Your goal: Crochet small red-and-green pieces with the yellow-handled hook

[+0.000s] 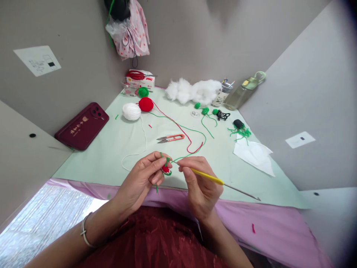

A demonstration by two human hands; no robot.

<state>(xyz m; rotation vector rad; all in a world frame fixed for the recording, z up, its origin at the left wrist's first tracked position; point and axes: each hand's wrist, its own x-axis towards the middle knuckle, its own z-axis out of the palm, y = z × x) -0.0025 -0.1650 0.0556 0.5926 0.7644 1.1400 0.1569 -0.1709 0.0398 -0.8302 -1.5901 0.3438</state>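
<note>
Between the thumb and fingers of my left hand point(147, 175) is a small crocheted piece point(166, 171), red with a white and green edge. My right hand point(202, 182) is closed around the yellow handle of a double-ended crochet hook point(208, 176). One metal tip of the hook reaches the green stitches at my left fingertips; the other points right, toward the table's front edge. Green yarn point(205, 139) runs from the piece across the table. Beyond my hands lie orange-handled thread snips point(170, 139). Part of the piece is hidden behind my left fingers.
Balls of white yarn point(131, 111), red yarn point(145, 104) and green yarn point(143, 92) sit at the back left. White stuffing point(192, 91), a pen cup point(221, 95) and a bottle point(242, 93) stand at the back. A phone point(82, 126) leans at left; white cloth point(253, 155) lies right.
</note>
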